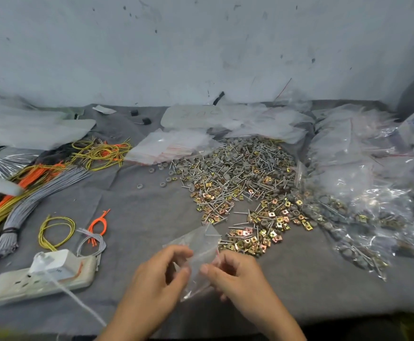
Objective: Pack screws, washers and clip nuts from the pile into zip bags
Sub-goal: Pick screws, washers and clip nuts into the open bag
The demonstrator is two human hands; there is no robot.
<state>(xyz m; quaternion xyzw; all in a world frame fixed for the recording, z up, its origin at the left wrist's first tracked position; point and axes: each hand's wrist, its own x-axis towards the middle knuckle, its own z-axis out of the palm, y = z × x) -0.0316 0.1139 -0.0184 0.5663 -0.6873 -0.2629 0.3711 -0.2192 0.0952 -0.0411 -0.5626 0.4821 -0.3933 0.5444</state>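
A small clear zip bag (201, 244) is held up between both hands over the grey cloth near the front edge. My left hand (159, 274) pinches its left side with thumb and fingers. My right hand (235, 274) pinches the right side. I cannot tell whether anything is inside the bag. Behind the hands spreads the pile (240, 173) of silver screws and grey washers, with gold clip nuts (255, 232) scattered along its near edge. A stack of empty zip bags (166, 146) lies at the pile's far left.
Filled bags (363, 205) are heaped on the right. Bundles of grey, orange and yellow wires (36, 183) lie on the left, with a white power strip (43, 276) and plugged charger in front of them. More plastic bags (238, 119) line the wall.
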